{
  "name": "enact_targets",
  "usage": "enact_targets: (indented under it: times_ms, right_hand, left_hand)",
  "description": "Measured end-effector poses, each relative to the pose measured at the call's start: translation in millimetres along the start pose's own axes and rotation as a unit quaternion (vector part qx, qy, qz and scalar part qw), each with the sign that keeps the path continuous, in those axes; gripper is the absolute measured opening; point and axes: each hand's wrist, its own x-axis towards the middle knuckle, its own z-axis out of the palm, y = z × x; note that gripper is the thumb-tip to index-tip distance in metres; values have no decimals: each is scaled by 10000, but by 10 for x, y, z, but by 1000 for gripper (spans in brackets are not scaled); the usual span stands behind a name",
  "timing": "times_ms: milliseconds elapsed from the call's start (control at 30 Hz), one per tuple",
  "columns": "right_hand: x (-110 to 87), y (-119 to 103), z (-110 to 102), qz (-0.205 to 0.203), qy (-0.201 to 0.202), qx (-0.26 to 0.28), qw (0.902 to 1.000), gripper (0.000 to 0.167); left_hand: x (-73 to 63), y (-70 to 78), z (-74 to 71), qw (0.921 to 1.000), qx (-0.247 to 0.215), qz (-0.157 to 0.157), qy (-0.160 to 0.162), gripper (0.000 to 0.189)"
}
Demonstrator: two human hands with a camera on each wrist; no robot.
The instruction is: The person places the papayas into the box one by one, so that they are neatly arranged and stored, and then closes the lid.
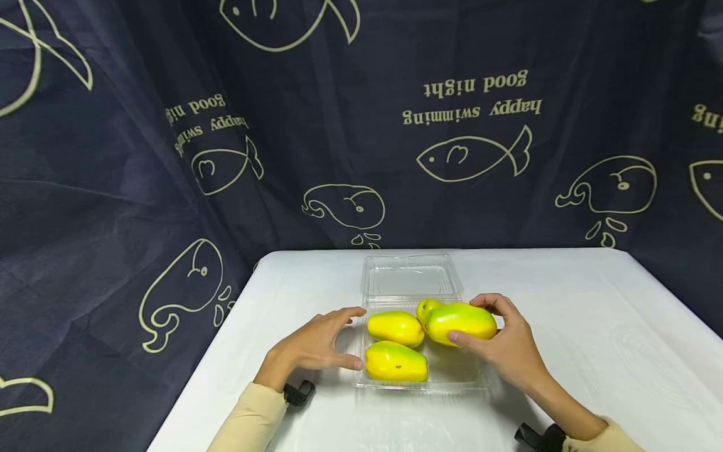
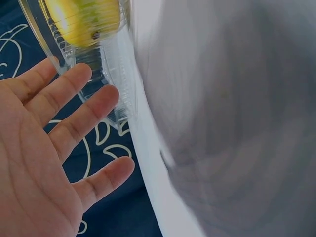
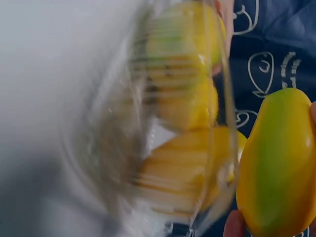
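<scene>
My right hand [image 1: 511, 342] grips a yellow-green papaya [image 1: 465, 322] between thumb and fingers, over the right part of a clear plastic box [image 1: 452, 373]. Inside the box, one papaya [image 1: 396, 362] lies at the front left and another [image 1: 395, 328] just behind it. A third papaya [image 1: 427, 307] is partly hidden behind the held one. My left hand [image 1: 319, 342] is at the box's left side, fingers spread and holding nothing. In the left wrist view its fingertips [image 2: 106, 96] are close to the box wall; contact is hard to tell.
The box's clear lid [image 1: 412, 279] lies folded back on the far side. Everything stands on a white-covered table [image 1: 593, 314]. A dark curtain [image 1: 339, 125] with fish and whale drawings hangs behind and to the left. Black bands sit on both wrists.
</scene>
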Motion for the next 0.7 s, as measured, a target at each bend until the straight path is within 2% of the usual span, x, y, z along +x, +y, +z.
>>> enact_targets:
  times_ms: [333, 700]
  right_hand:
    - [-159, 7, 178, -98, -164, -175, 9997, 65]
    - [-154, 24, 322, -132, -76, -415, 9990, 66]
  left_hand:
    - [10, -1, 13, 10000, -1, -3, -28, 103]
    - [7, 5, 3, 9999, 163, -2, 10, 103]
